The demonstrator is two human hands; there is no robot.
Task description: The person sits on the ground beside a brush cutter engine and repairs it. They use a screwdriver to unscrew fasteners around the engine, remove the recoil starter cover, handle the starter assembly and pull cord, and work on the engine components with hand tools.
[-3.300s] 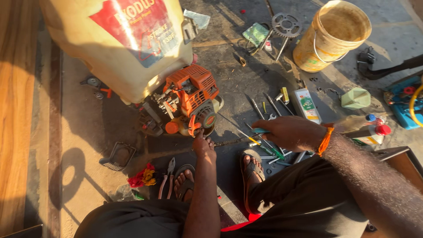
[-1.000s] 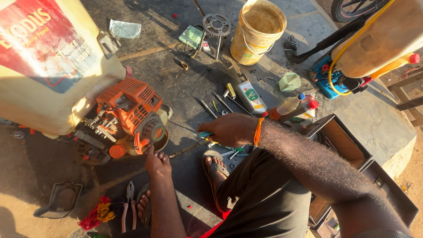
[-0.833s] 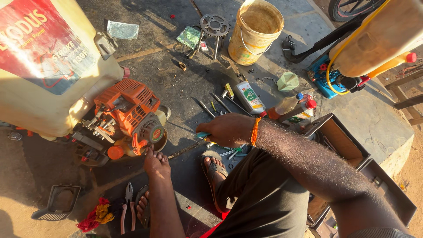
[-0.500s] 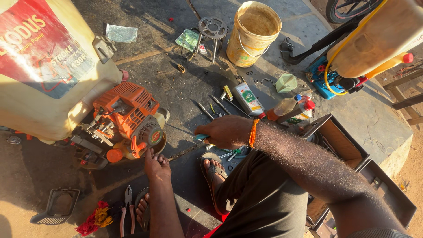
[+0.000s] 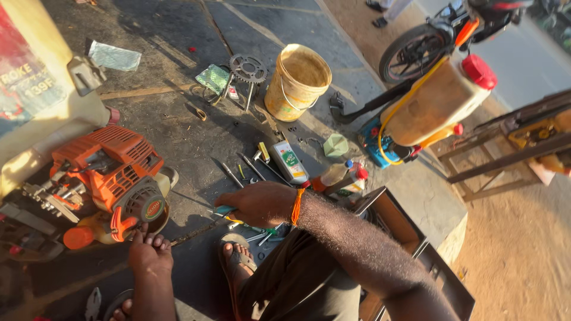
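Yellow bucket [image 5: 297, 83] upright on floor, contents unclear. Right hand [image 5: 257, 203] closed on teal-handled screwdriver [image 5: 226, 210] among tools. Left hand [image 5: 150, 252], fingers together, touches orange engine [image 5: 116, 181]. Open floor beyond bucket.

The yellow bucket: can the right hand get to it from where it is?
Probably yes. The right hand rests on tools on the floor, and only small flat tools lie between it and the yellow bucket; it may need a forward lean.
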